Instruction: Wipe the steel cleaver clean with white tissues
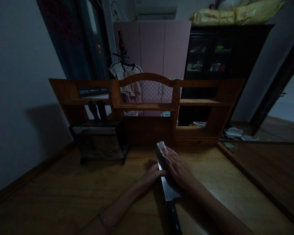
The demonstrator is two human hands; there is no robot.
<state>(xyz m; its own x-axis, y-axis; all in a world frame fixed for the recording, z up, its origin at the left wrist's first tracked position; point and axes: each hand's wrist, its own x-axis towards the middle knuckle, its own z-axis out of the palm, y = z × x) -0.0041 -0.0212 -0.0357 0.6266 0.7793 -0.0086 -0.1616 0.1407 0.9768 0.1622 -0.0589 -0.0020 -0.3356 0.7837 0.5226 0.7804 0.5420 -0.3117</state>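
Note:
A kitchen knife (168, 189) lies at a slant before me, its black riveted handle pointing back towards me and its blade pointing away. My left hand (154, 174) grips the blade from the left edge, with the thumb across the metal. On the blade's far end my right hand (180, 168) presses a white tissue (162, 146), fingers together over it. Part of the blade is hidden by the right hand and the tissue. Beyond my left hand, a dark knife block (98, 142) holds other knives whose black handles (98, 111) stick up.
A wooden desk (127, 195) lies under my hands. Along its back runs a wooden shelf unit (147, 106) with open compartments and a small drawer (195, 142). Behind it stand a pink wardrobe (152, 49) and a dark cabinet (235, 49). A white wall (17, 81) borders the left side.

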